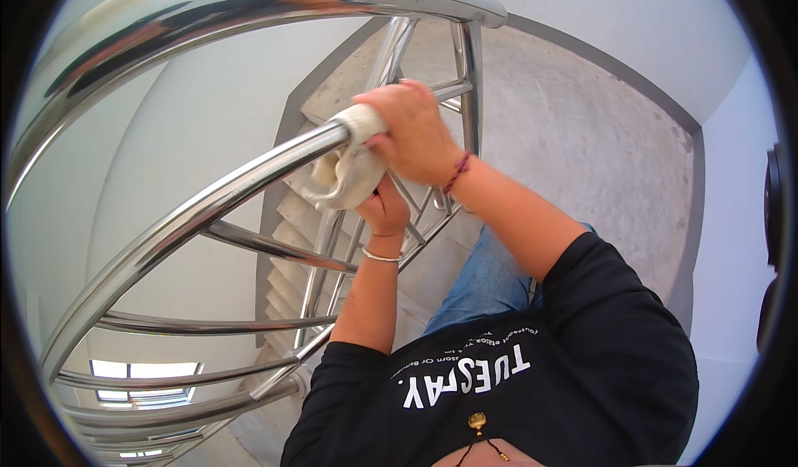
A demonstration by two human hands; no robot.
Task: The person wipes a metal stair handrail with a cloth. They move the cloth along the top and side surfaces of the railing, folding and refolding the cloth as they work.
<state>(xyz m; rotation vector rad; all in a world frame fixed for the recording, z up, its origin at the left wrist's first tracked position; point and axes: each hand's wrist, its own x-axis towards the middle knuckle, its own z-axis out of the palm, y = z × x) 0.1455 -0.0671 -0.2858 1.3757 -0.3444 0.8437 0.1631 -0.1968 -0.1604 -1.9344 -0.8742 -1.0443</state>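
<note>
My right hand [411,131], with a dark red braided bracelet at its wrist, grips an off-white cloth [361,124] wrapped around the upper end of a curved, shiny metal rail [249,183]. Below it, my left hand [388,208], wearing a silver bangle, holds the loose, bunched part of the same cloth under the rail. The cloth and the right hand look slightly blurred. Part of the left hand's fingers is hidden behind the cloth.
A thicker metal handrail [249,21] arches above, joined to upright posts [472,93]. Concrete stairs [296,217] descend behind the railing. A concrete landing [586,124] with grey skirting lies to the right. More rails and windows [146,379] show at lower left.
</note>
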